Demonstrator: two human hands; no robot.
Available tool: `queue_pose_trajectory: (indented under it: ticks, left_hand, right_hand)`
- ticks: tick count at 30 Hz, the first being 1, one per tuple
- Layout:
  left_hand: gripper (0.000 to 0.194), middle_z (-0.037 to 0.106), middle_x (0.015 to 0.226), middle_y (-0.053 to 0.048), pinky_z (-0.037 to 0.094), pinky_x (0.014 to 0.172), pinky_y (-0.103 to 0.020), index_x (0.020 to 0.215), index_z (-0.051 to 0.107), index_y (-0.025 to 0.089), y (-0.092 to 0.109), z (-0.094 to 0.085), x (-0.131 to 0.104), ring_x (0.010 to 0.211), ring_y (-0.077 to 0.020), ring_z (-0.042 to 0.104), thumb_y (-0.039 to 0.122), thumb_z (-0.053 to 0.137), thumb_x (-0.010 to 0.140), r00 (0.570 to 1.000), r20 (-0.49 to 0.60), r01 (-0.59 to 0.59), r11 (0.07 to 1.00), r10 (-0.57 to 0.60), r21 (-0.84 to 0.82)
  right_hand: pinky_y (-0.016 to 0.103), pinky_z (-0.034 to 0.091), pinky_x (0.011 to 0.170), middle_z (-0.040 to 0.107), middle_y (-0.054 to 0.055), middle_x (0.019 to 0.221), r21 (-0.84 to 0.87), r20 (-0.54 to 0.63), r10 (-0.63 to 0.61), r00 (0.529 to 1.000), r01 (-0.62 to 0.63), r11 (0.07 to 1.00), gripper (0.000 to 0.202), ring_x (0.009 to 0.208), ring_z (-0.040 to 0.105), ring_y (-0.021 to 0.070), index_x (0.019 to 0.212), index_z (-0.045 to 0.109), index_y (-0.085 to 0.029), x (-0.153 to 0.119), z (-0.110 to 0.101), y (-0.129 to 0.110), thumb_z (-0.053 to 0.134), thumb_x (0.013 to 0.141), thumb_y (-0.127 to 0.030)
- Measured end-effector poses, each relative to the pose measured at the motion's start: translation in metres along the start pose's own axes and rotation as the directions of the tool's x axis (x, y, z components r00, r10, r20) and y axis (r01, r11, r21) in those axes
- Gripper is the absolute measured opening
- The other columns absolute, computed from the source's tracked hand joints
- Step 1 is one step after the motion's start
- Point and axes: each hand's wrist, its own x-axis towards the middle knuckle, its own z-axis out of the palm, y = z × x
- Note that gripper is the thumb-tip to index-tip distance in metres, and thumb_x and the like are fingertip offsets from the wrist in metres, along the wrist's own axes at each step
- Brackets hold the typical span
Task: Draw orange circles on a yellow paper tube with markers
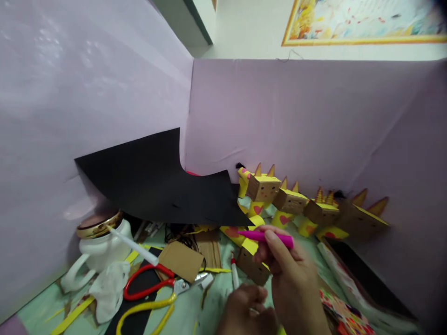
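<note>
The right-hand grip (291, 265) grasped a magenta marker (256, 236) between thumb and fingers, with the marker's narrow end pointing left. The marker was in the air near the middle of the scene, close to the near right corner of a black paper sheet (157, 195). The left-hand grip (244, 311) was at the near edge, just left of the right hand, with its fingers curled; blur and the viewing angle prevented telling whether it grasped anything.

A white pen with a red band (235, 270) lay on the green-covered counter (188, 307), just beyond the left hand. A cardboard box with a yellow top (253, 267) was positioned beyond and below the marker. To the far right, a row of cardboard box figures (291, 200) with pointed horns and yellow, heart-marked parts stood along the lilac panel (279, 116).

The black sheet curved upward at the left toward the side panel. Nearer, scissors (179, 286) with one red and one yellow handle loop lay partly over a black strip (143, 282). Left of these were a crumpled white tissue (111, 288) and a white handled vessel (104, 251). A dark tray (366, 274) was located on the right.
</note>
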Motion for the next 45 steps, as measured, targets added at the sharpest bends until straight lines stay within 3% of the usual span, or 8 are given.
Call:
queue_pose_trajectory:
  ticks: [6, 10, 14, 19, 28, 35, 40, 45]
  left_hand:
    - [0.012, 0.061, 0.06, -0.001, 0.045, 0.048, -0.023, 0.08, 0.057, 0.014, 0.092, -0.026, -0.007, 0.048, -0.0118, 0.056, 0.02, 0.064, 0.072, 0.941, -0.331, -0.111, 0.988, 0.07, -0.107]
    - [0.011, 0.065, 0.063, -0.006, 0.045, 0.044, -0.023, 0.081, 0.054, 0.012, 0.125, -0.038, 0.007, 0.046, -0.0122, 0.057, 0.022, 0.058, 0.079, 0.878, -0.478, -0.118, 0.98, 0.027, -0.162]
    - [0.008, 0.066, 0.063, -0.005, 0.045, 0.042, -0.022, 0.076, 0.053, 0.013, 0.122, -0.051, 0.021, 0.044, -0.011, 0.057, 0.016, 0.058, 0.08, 0.859, -0.507, -0.188, 0.966, 0.074, -0.179]
    - [0.013, 0.066, 0.064, -0.004, 0.045, 0.041, -0.022, 0.07, 0.051, 0.014, 0.112, -0.058, 0.023, 0.045, -0.0109, 0.056, 0.013, 0.056, 0.081, 0.869, -0.486, -0.2, 0.965, 0.095, -0.17]
    - [0.02, 0.065, 0.063, -0.006, 0.043, 0.04, -0.022, 0.065, 0.052, 0.012, 0.12, -0.056, 0.023, 0.044, -0.011, 0.056, 0.016, 0.052, 0.085, 0.867, -0.497, -0.09, 0.975, -0.023, -0.201]
    - [0.022, 0.064, 0.065, -0.007, 0.042, 0.043, -0.024, 0.062, 0.052, 0.013, 0.123, -0.053, 0.02, 0.046, -0.0117, 0.055, 0.014, 0.051, 0.084, 0.872, -0.487, -0.067, 0.978, -0.039, -0.198]
    - [0.021, 0.064, 0.063, -0.005, 0.043, 0.045, -0.025, 0.064, 0.053, 0.013, 0.124, -0.053, 0.019, 0.048, -0.0126, 0.056, 0.015, 0.051, 0.084, 0.875, -0.482, -0.052, 0.979, -0.052, -0.199]
    - [0.022, 0.064, 0.065, -0.005, 0.043, 0.046, -0.025, 0.064, 0.05, 0.014, 0.124, -0.052, 0.019, 0.048, -0.0118, 0.056, 0.014, 0.049, 0.086, 0.872, -0.487, -0.055, 0.977, -0.054, -0.206]
  right_hand:
    - [0.023, 0.038, 0.043, 0.053, -0.002, 0.048, -0.091, 0.036, 0.106, 0.994, -0.102, 0.991, 0.034, 0.046, 0.046, 0.0114, 0.071, 0.068, -0.013, 0.054, 0.027, -0.01, 0.074, 0.058, -0.044]
    - [0.019, 0.023, 0.035, 0.051, -0.004, 0.045, -0.151, 0.121, 0.181, 0.976, -0.162, 0.975, 0.03, 0.038, 0.039, 0.0075, 0.071, 0.067, -0.013, 0.079, 0.057, -0.009, 0.073, 0.058, -0.039]
    - [0.019, 0.024, 0.033, 0.056, -0.003, 0.047, -0.095, 0.12, 0.251, 0.961, -0.24, 0.966, 0.029, 0.039, 0.042, 0.0098, 0.076, 0.064, -0.015, 0.073, 0.078, 0.017, 0.07, 0.061, -0.039]
    - [0.021, 0.037, 0.039, 0.062, -0.001, 0.056, -0.152, 0.04, 0.266, 0.963, -0.257, 0.954, 0.042, 0.045, 0.05, 0.0124, 0.093, 0.065, -0.017, 0.053, 0.068, 0.042, 0.071, 0.062, -0.046]
    - [0.029, 0.049, 0.06, 0.071, 0.009, 0.081, -0.33, -0.089, 0.211, 0.973, -0.229, 0.916, 0.053, 0.075, 0.064, 0.0229, 0.101, 0.067, -0.019, 0.037, 0.062, 0.057, 0.064, 0.065, -0.058]
    - [0.026, 0.045, 0.052, 0.07, 0.007, 0.078, -0.473, -0.065, 0.138, 0.988, -0.152, 0.868, 0.047, 0.066, 0.061, 0.0203, 0.096, 0.068, -0.02, 0.038, 0.058, 0.058, 0.06, 0.069, -0.058]
    - [0.022, 0.039, 0.044, 0.06, 0.001, 0.056, -0.516, 0.026, 0.146, 0.989, -0.112, 0.849, 0.041, 0.051, 0.055, 0.0152, 0.081, 0.067, -0.019, 0.04, 0.055, 0.058, 0.054, 0.074, -0.058]
    - [0.024, 0.043, 0.05, 0.065, 0.002, 0.064, -0.558, -0.025, 0.149, 0.988, -0.138, 0.818, 0.046, 0.058, 0.058, 0.0168, 0.094, 0.066, -0.02, 0.041, 0.055, 0.063, 0.053, 0.075, -0.059]
